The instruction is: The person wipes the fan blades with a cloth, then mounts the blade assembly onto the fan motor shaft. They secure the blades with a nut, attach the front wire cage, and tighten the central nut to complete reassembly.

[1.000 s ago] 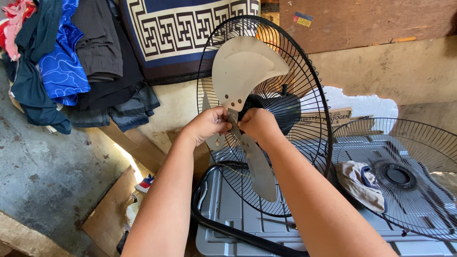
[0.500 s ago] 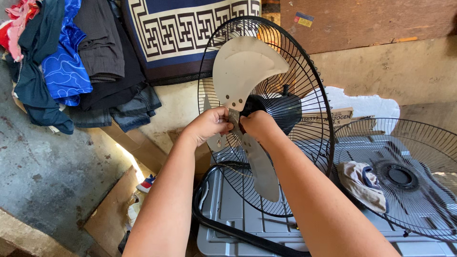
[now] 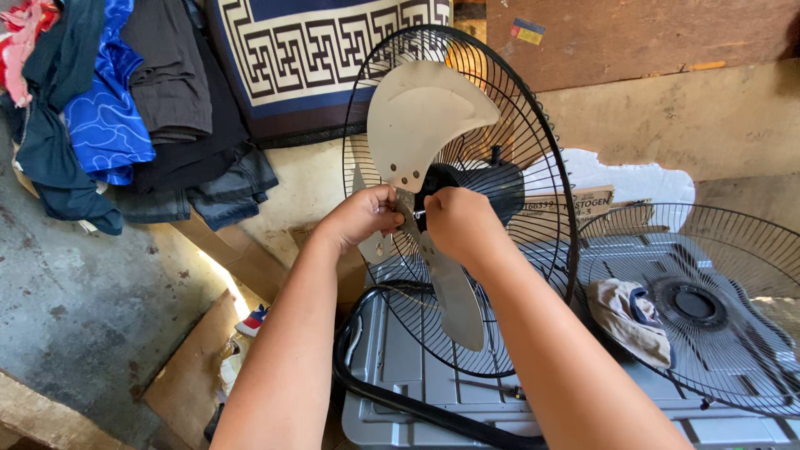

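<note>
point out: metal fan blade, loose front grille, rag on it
grey metal fan blade [image 3: 421,117], head view, middle of upper blade
loose round black wire grille [image 3: 750,250], head view, upper wires
crumpled beige cloth rag [image 3: 621,312], head view, its centre

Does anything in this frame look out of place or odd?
Yes: the fan's front grille is off, lying flat on the grey bin with a crumpled cloth on it. Both hands grip the exposed blade hub.
</note>
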